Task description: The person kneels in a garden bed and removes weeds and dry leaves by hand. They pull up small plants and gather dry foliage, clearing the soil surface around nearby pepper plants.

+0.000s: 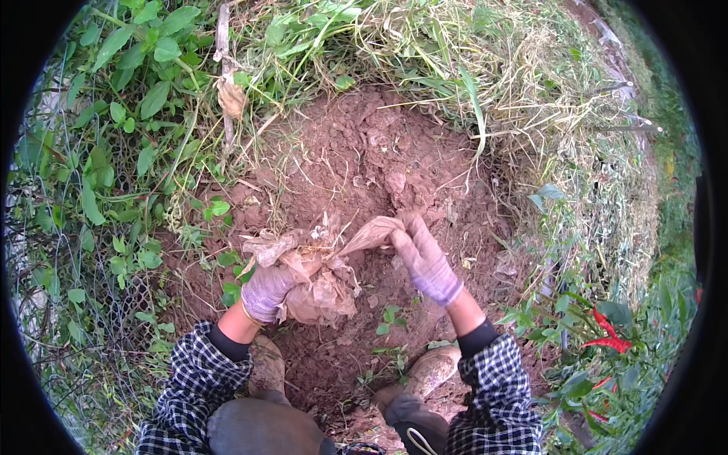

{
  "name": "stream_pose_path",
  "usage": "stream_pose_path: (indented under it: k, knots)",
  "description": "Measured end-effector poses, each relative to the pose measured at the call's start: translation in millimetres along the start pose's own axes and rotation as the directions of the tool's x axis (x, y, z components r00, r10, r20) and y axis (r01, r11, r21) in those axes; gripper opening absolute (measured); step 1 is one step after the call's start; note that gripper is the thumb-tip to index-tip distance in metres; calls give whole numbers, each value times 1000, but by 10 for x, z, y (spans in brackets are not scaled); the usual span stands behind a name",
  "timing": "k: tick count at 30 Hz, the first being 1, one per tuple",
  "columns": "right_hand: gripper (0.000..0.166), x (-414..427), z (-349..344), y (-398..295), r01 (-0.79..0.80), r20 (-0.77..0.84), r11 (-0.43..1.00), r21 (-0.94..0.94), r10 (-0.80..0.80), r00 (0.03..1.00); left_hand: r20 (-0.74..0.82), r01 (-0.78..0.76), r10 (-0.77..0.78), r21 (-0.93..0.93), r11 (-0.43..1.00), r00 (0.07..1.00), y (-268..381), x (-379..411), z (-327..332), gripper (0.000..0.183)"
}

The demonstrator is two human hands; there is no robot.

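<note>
My left hand (268, 291), in a pale purple knitted work glove, holds a crumpled bundle of thin, soil-stained plastic film (321, 293) above the bare ground. Bits of dry grass cling to the bundle. To its right, my right hand (424, 259), gloved alike, grips a twisted end of the film (372, 234) that runs from the bundle. Its fingertips are partly blurred, near a clod of earth. Both fingers and film hide part of the soil below.
Reddish damp soil (341, 153) lies before me, with cut grass (512, 74) beyond. Wire mesh (122, 301) with leafy weeds stands on the left. Red chili peppers (608, 335) hang on plants at right. My muddy boots (429, 369) stand below; a dry stick (223, 68) lies at upper left.
</note>
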State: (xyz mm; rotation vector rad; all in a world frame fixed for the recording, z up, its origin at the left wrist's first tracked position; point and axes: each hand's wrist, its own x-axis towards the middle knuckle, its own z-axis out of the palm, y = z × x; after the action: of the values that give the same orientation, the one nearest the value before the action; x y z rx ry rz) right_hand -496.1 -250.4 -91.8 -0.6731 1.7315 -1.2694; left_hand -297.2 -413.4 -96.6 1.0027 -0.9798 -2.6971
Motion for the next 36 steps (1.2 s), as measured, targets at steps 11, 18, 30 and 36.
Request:
stream_pose_path:
  k: [11, 18, 30, 36]
  knots:
    - [23, -254, -1206, -1310, 285, -737, 907, -310, -419, 530, 89, 218, -206, -154, 964, 974, 40, -79, 73, 36]
    - [23, -284, -738, -1323, 364, -588, 786, -500, -617, 523, 86, 203, -192, -138, 969, 978, 48, -129, -19, 35]
    - [63, 270, -771, -166, -282, -295, -145, -948, 79, 952, 60, 201, -194, -176, 964, 979, 87, -138, 72, 35]
    - [23, 500, -964, -305, -471, -462, 658, -588, 204, 863, 28, 255, -258, -287, 923, 966, 51, -207, -110, 34]
